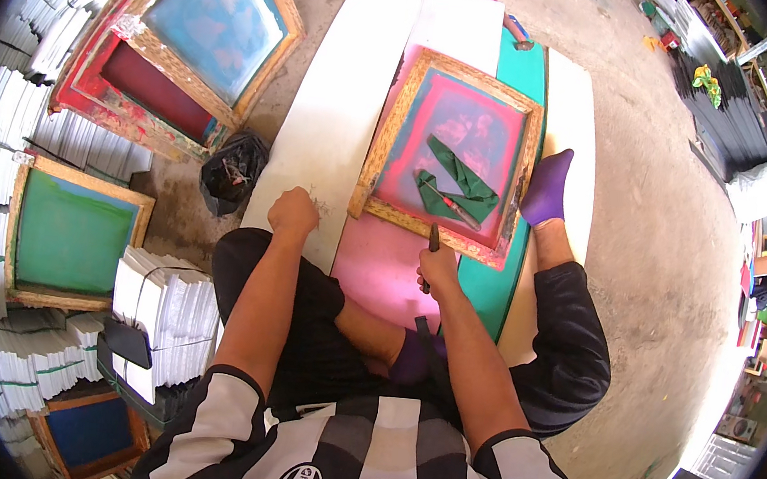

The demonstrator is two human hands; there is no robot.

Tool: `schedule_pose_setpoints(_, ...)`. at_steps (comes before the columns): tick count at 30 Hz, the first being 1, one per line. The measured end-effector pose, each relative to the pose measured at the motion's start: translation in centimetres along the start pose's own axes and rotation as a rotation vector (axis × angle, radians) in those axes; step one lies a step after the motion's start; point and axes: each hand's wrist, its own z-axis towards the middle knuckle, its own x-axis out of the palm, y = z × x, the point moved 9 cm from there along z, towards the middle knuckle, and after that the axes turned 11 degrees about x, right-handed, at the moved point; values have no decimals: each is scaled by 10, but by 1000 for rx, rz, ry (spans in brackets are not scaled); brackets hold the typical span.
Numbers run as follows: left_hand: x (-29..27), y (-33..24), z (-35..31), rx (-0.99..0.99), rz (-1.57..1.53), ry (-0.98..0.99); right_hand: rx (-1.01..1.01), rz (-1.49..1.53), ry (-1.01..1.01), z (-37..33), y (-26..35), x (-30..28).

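Observation:
A wooden-framed printing screen (371,157) with pink and blue stained mesh lies in front of me on coloured boards. On its mesh rest a crumpled dark green cloth (453,165) and a thin tool with a reddish handle (462,212). My right hand (439,271) is closed round a dark, slim tool (434,238) near the frame's near edge; its exact kind is unclear. To the left of the frame, my left hand (294,211) makes a fist over the white board (334,96); whatever it may hold is hidden.
A hammer (519,36) lies at the far end of the teal board (522,68). Left stand framed screens (70,232), a black plastic bag (233,172) and strapped white stacks (170,302). My purple-socked foot (547,186) rests right of the frame.

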Motion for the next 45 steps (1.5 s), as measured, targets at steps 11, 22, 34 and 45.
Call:
schedule_pose_setpoints(11, 7, 12, 2, -17, 7, -11, -129, 380, 203, 12, -22, 19)
schedule_pose_setpoints(22, -2, -49, -26, 641, -325, -258, -253, 171, 406, -55, -1, 64)
schedule_pose_setpoints(34, 10, -114, -74, 1139, -117, -177, -266, 20, 516, -53, -6, 84)
schedule_pose_setpoints(45, 3, -24, -9, 248, 83, -56, -31, 181, 339, -10, -19, 29)
